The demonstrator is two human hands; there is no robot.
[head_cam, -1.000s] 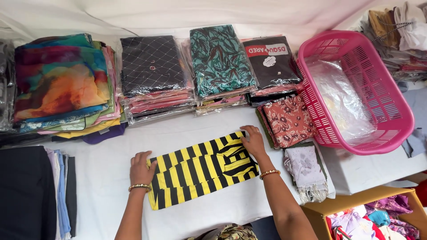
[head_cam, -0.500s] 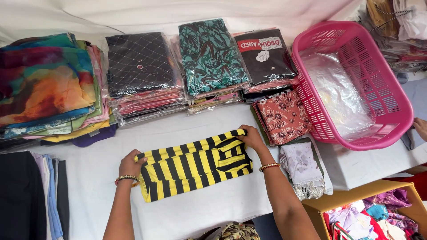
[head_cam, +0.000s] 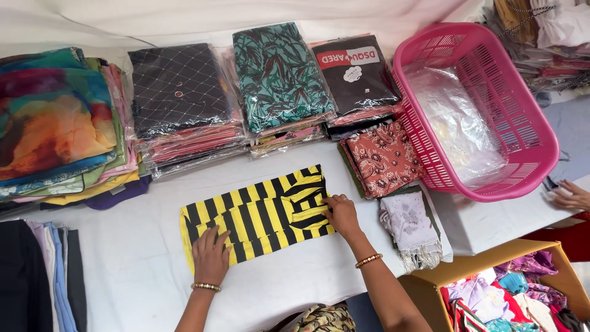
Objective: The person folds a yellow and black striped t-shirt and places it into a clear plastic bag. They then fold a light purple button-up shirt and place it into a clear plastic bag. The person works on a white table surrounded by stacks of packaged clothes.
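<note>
The striped cloth (head_cam: 261, 212), yellow and black, lies folded flat on the white table (head_cam: 141, 270), below the wrapped fabric stacks (head_cam: 184, 101). The left hand (head_cam: 211, 255) presses its lower left corner, fingers spread flat, grasping nothing. The right hand (head_cam: 342, 214) rests on its right edge, fingers extended, unclenched. A pink basket (head_cam: 485, 110) stands well to the right.
</note>
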